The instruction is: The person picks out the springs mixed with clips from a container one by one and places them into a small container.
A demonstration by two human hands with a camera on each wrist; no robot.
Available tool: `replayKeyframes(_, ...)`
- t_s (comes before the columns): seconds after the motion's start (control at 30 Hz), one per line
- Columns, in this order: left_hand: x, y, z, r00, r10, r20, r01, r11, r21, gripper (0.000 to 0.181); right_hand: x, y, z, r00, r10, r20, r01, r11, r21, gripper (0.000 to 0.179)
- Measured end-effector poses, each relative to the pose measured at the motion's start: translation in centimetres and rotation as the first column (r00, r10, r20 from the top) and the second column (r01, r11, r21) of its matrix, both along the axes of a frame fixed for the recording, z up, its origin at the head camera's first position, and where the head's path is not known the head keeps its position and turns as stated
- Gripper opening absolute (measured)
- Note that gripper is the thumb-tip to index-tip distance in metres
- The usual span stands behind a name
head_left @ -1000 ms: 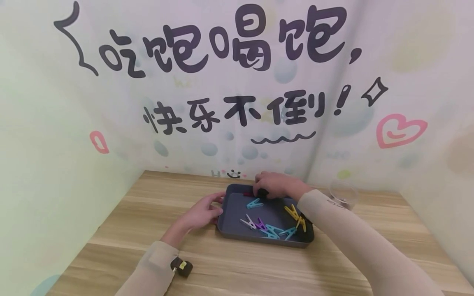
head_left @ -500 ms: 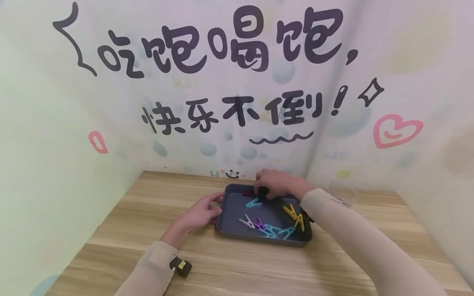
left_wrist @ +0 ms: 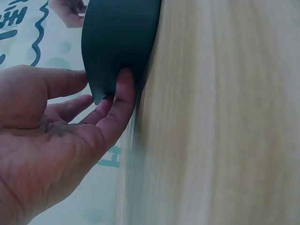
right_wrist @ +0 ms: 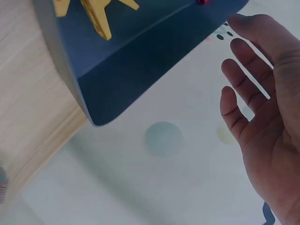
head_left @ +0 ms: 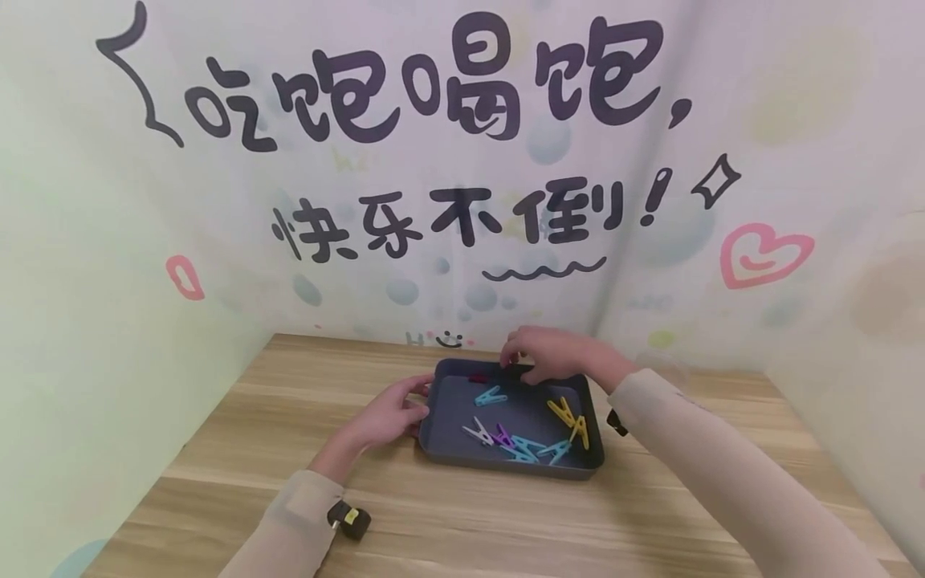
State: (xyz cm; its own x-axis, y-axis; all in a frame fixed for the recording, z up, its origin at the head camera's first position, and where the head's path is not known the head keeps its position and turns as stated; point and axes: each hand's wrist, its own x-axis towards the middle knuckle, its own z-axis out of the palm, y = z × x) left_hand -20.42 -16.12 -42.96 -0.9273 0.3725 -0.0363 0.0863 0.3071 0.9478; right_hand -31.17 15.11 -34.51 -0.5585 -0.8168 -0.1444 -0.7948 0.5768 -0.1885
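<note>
A dark blue-grey tray sits on the table and holds small plastic clothespins. Near its front wall lie a white clothespin, a purple clothespin and light blue clothespins. Two yellow clothespins are at the right, another light blue clothespin lies farther back, and a red piece is by the back wall. My left hand holds the tray's left side, thumb at the rim, fingers against the outer wall. Over the back rim, my right hand has spread fingers; a dark patch beneath it is unclear.
The wood-grain table meets a printed wall sheet just behind the tray. A faint clear cup stands behind my right forearm. Black wrist devices are on both sleeves.
My right hand has let go of a black object it held at the tray's back, its fingers opening as the hand lifts slightly. My left hand stays at the tray.
</note>
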Motion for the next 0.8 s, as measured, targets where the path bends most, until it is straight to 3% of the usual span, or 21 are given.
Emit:
replayKeyframes(0.43,0.3,0.1,0.4,1.000,0.013,0.011,-0.013,1.000,-0.023,0.058,1.1,2.4,0.9,0.997,-0.018,0.070,0.029,0.987,-0.157,0.033)
replayKeyframes(0.8,0.1,0.1,0.0,0.999,0.035,0.006,-0.035,0.998,-0.045,0.058,2.0,4.6,2.5,0.996,-0.027,0.080,0.043,0.978,-0.206,0.033)
